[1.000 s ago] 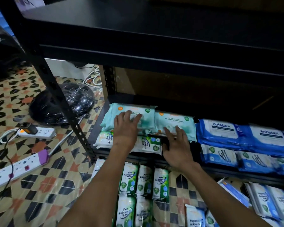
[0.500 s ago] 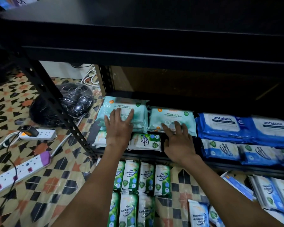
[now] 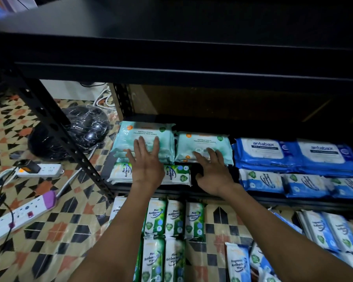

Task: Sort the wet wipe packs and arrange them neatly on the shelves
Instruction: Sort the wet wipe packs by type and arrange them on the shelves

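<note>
Two stacks of teal antibacterial wipe packs lie on the bottom shelf (image 3: 293, 202). My left hand (image 3: 146, 162) lies flat with straight fingers on the left teal pack (image 3: 145, 132). My right hand (image 3: 213, 173) touches the front edge of the right teal pack (image 3: 204, 140), fingers spread. In front of the teal packs sit small green-and-white pine wipe packs (image 3: 177, 174). To the right lie blue antabax packs (image 3: 266, 149) with small blue packs (image 3: 306, 185) in front.
On the patterned floor in front lie rows of green pine packs (image 3: 174, 219) and blue packs (image 3: 332, 231). The black rack post (image 3: 57, 129) slants at the left. Power strips (image 3: 18, 215) and a plastic-wrapped black object (image 3: 84, 127) lie left. The upper shelf (image 3: 171, 47) overhangs.
Both hands stayed on the teal packs and pushed them a little deeper into the shelf. The view has shifted slightly.
</note>
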